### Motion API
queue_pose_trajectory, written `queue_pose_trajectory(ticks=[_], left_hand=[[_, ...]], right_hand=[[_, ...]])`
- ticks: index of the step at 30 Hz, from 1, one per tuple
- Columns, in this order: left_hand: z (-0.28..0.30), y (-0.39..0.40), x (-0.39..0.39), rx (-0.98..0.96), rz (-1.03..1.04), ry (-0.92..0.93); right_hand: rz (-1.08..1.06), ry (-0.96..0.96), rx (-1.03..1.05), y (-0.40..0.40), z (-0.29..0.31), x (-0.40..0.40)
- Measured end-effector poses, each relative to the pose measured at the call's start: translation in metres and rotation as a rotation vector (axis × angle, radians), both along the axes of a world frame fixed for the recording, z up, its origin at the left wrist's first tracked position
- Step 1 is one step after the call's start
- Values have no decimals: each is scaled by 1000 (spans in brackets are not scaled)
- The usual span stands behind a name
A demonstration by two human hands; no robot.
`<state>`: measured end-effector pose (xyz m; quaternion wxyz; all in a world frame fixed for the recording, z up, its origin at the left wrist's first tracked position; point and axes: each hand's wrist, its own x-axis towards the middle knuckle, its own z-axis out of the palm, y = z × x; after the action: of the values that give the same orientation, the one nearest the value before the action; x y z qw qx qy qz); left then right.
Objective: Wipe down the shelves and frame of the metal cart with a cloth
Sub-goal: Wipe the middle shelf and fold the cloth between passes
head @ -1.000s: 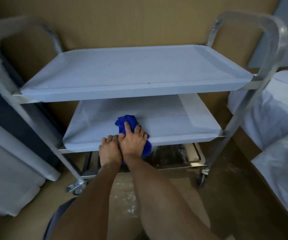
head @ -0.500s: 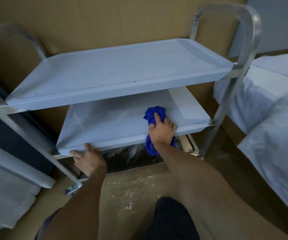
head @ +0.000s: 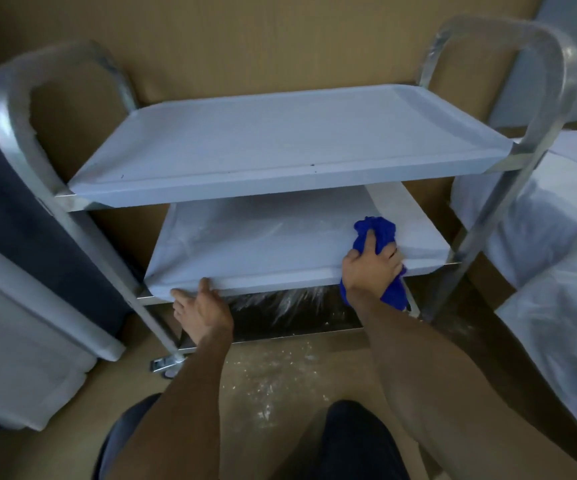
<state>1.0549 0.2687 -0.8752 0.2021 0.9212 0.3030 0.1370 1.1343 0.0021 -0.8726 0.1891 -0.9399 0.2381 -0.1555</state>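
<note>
**A:** Where is the cloth right now?

**B:** The blue cloth (head: pixel 377 233) is bunched under your right hand (head: pixel 372 268), at about four o'clock from the middle of the view. It sits on the front right corner of the cart's middle shelf (head: pixel 263 251). Part of it pokes out past your fingertips onto the shelf; another part hangs below your palm, over the shelf's front edge.

**A:** How are my right fingers lying?

**B:** They are curled over the wad and gripping it. One finger runs straight up the middle of the cloth, with blue showing on either side.

**A:** And my left hand?

**B:** Your left hand (head: pixel 200 306) is at about seven o'clock, at the front left corner of the same shelf. The thumb rests on top of the front edge; the fingers point left under the lip, loosely together, holding nothing.

**A:** What surrounds the cart?

**B:** The top shelf (head: pixel 280 147) is at twelve o'clock, with looped metal handles (head: pixel 554 81) at both ends. White specks dust the floor (head: pixel 273 372) at six o'clock, and white bedding (head: pixel 557 237) lies at three o'clock.
</note>
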Motion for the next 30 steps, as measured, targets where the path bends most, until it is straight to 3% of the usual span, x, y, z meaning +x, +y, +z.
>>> queue_pose_trajectory(ticks=[6,10,13,17,19,24,30], left_hand=[[20,32,-9,-31,49,-58],[36,70,-6,-155,305,-257],[47,101,3,-340,338,-330],[57,132,15,-277,433,-413],[55,148,13,-217,362,-367],[52,154,-1,-105,200,-308],[48,178,-5,-107,53,-251]], right_hand=[[224,53,11,124,9,-25],[280,66,11,173,8,-27],[291,70,57,178,8,-22],[290,12,27,136,10,-7],[337,-11,-17,116,7,1],[301,-25,114,136,14,-4],[543,34,66,278,11,-20]])
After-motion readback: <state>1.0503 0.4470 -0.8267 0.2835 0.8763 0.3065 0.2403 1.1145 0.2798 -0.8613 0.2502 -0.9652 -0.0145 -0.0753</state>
